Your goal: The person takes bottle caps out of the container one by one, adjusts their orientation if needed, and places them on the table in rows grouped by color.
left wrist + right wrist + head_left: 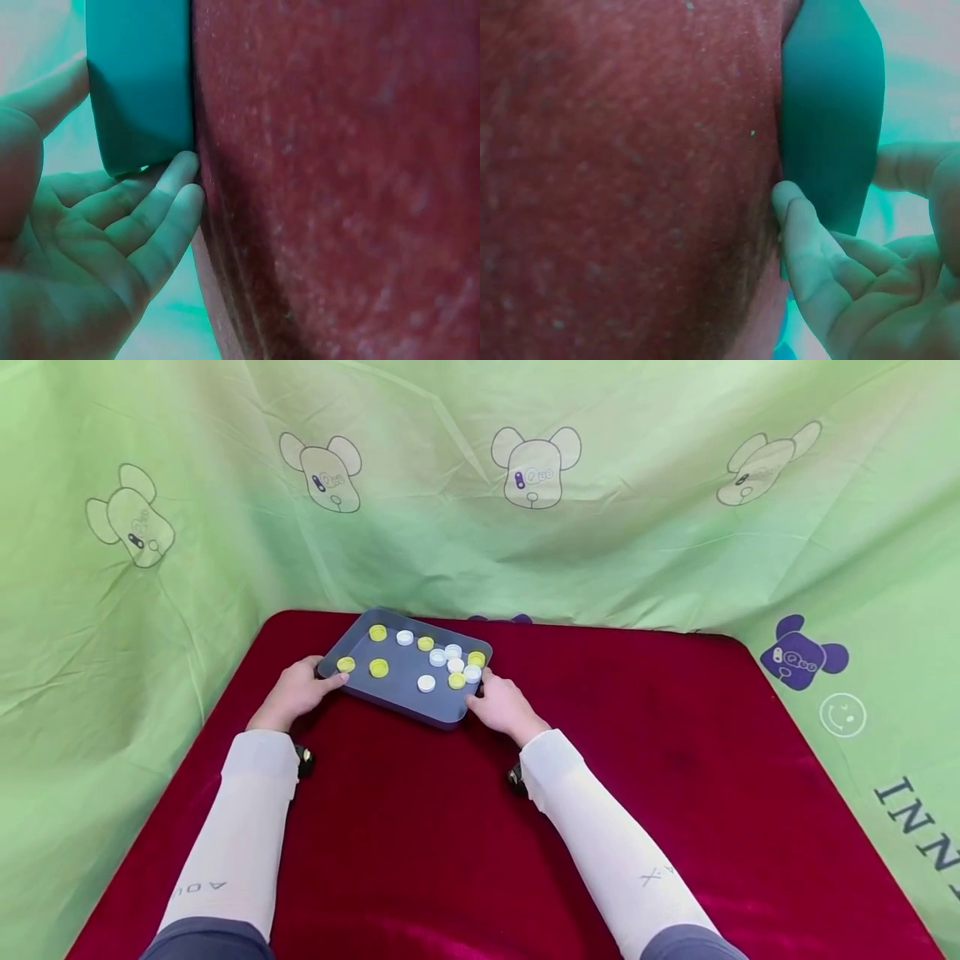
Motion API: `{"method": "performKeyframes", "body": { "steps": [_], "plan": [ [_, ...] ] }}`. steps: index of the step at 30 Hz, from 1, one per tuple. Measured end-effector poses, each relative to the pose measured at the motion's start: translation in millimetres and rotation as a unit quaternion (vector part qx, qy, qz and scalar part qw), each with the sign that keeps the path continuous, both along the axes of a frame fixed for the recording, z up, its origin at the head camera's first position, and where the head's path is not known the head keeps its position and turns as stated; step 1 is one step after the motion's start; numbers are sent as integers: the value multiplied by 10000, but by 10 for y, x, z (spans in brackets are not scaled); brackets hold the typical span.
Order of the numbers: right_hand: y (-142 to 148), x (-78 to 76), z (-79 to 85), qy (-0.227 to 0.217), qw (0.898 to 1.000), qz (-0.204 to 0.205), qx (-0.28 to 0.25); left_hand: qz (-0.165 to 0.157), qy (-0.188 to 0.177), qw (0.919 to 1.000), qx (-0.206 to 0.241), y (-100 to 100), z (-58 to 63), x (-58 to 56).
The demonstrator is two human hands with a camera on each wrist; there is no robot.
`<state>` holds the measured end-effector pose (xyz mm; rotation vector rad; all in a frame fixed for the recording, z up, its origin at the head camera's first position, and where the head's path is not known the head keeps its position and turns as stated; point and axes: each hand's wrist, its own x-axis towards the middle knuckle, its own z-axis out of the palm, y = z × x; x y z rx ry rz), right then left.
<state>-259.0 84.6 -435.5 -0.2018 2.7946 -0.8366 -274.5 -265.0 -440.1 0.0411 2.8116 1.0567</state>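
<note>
A grey rectangular tray (397, 687) sits at an angle toward the back left of the red table, holding several yellow caps (378, 668) and white caps (426, 683). Most of the caps cluster at its right end. My left hand (296, 692) grips the left end, thumb over the rim beside a yellow cap (346, 665). At the right end my right hand (506, 704) holds the tray, its thumb on the near rim. Both wrist views show the tray wall (142, 90) between thumb and fingers, with fingertips (787, 196) low by the cloth.
Red velvety cloth (420, 827) covers the table, whose back edge runs just behind the tray. A green printed curtain (465, 552) hangs behind and at both sides. Small dark wrist cameras (303, 762) are worn under the white sleeves (243, 827).
</note>
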Motion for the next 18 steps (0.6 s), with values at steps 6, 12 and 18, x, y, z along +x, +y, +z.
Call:
{"method": "performKeyframes", "body": {
  "steps": [6, 12, 18],
  "plan": [
    [-1, -3, 80, -55, 9999, -88, 5, -12, -46, 9999, -108, 56, 9, 31],
    [48, -2, 100, -153, 9998, -109, -31, -22, -52, 9992, -386, 135, 50, 88],
    [131, -3, 78, 7, 9999, -66, -75, -85, 11, 9989, -468, 217, 102, 121]
  ]
}}
